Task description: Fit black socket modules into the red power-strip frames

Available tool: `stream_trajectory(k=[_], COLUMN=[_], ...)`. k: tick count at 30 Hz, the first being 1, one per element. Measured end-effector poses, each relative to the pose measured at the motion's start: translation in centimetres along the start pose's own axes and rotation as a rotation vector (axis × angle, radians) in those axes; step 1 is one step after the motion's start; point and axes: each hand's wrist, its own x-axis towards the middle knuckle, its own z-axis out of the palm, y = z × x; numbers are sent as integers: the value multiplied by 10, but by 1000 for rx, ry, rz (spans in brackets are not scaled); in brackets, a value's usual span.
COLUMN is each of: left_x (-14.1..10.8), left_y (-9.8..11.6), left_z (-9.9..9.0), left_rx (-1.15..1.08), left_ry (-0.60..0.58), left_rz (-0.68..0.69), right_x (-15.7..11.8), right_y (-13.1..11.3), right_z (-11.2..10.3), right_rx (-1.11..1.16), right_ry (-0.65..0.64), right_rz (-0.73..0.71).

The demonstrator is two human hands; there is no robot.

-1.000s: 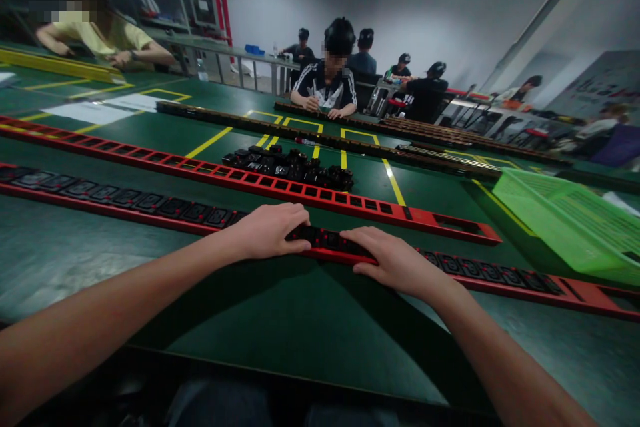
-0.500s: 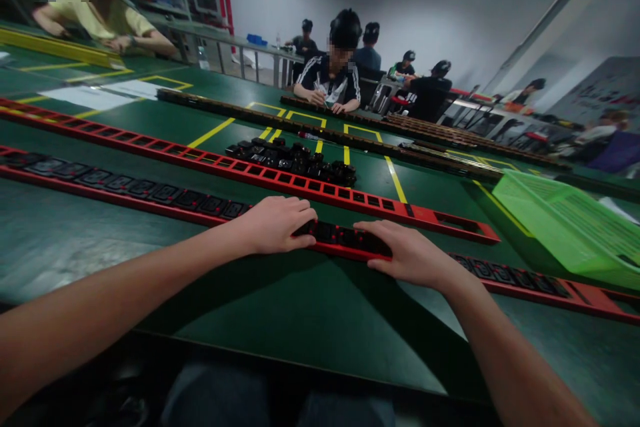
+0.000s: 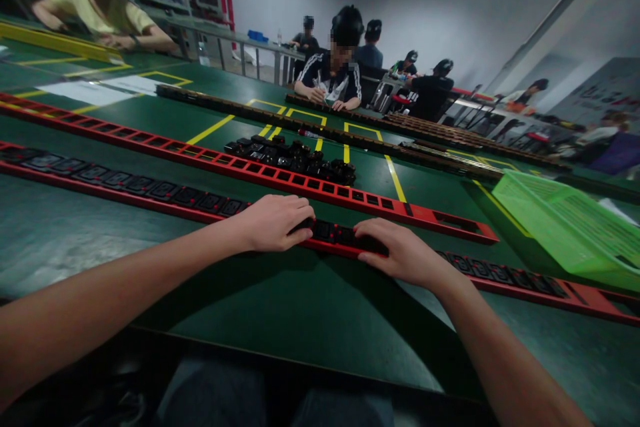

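Observation:
A long red strip (image 3: 330, 247) fitted with black socket-like inserts (image 3: 187, 197) lies across the near part of the green table. My left hand (image 3: 277, 223) is closed over it at the middle, thumb on the near side and fingers curled over the top. A little to the right, my right hand (image 3: 397, 247) pinches the same strip, its thumb at the near edge and its fingers over the inserts. A few inserts with red dots show between the hands. What lies under my palms is hidden.
Behind it lies a red frame (image 3: 465, 228) with square openings. Loose black parts (image 3: 295, 157) are heaped beyond that frame. A green basket (image 3: 565, 220) stands at the right. Dark long strips (image 3: 240, 113) cross the table farther back. A person (image 3: 333, 73) sits opposite.
My right hand has shifted slightly left along the strip. My left hand has barely moved, and both still hold the strip.

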Motion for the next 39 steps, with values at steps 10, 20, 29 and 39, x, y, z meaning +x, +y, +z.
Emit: stream_trajectory(k=[10, 20, 29, 39], left_x=[1, 1, 0, 1], left_y=[-1, -1, -1, -1], left_z=[1, 0, 1, 2], left_rx=[-15, -6, -19, -15], left_ry=[6, 3, -6, -2], left_rz=[-14, -9, -17, -21], right_x=[0, 0, 0, 1], right_y=[-2, -2, -4, -5], right_z=[0, -1, -1, 3], right_rx=[7, -10, 1, 2], right_ry=[0, -19, -15, -10], right_rz=[28, 25, 64, 9])
